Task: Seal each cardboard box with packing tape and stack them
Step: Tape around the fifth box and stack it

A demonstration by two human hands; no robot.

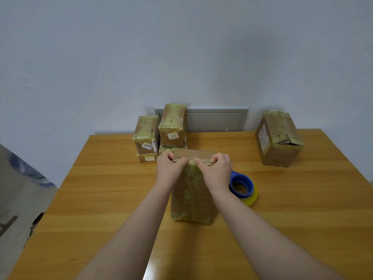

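Standing upright at frame centre on a yellow-brown wooden table [101, 188], a tall brown cardboard box wrapped in yellowish tape [191, 195] is gripped at its top edge. The left hand [169, 170] and right hand [217, 171] curl their fingers over that edge, fingertips hidden. A blue-cored roll of yellowish packing tape [244, 187] lies just right, partly behind the right wrist. Smaller taped boxes [159, 132] stack behind, the lower ones partly covered; a larger taped box [279, 138] sits upper right.
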